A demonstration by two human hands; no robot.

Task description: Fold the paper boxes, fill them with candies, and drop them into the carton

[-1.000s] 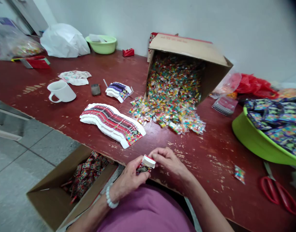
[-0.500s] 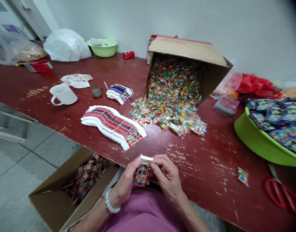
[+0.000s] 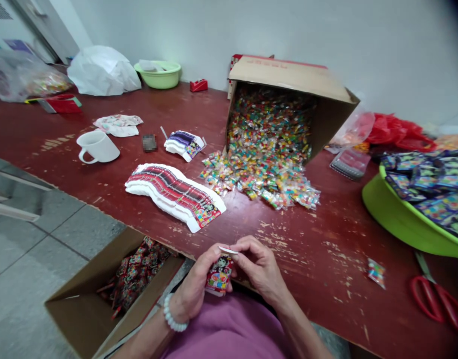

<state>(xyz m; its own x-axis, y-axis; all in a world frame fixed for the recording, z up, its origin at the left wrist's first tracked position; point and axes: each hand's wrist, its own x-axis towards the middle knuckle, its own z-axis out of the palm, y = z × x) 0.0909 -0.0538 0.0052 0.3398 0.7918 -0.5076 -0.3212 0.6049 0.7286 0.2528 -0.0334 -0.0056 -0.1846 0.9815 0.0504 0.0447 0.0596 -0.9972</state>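
Note:
My left hand [image 3: 194,288] grips a small red printed box [image 3: 218,275] at the near table edge, upright, picture side toward me. My right hand [image 3: 259,267] pinches the box's white top flap from the right. A fanned stack of flat red-and-white box blanks [image 3: 174,193] lies just beyond on the red table [image 3: 326,239]. Further back a tipped cardboard carton [image 3: 292,107] spills a heap of colourful candy packets [image 3: 262,177]. Below the table edge on the left, an open cardboard box [image 3: 102,291] holds several finished red boxes.
A white mug [image 3: 97,146], a smaller purple stack of blanks [image 3: 184,142] and a cloth lie at the left. A green basin [image 3: 408,219] of dark packets and red scissors [image 3: 434,299] sit at the right. One loose candy packet [image 3: 375,271] lies near them.
The box has turned upright in my hands and dropped a little toward me. My right fingers have pressed the top flap down flatter.

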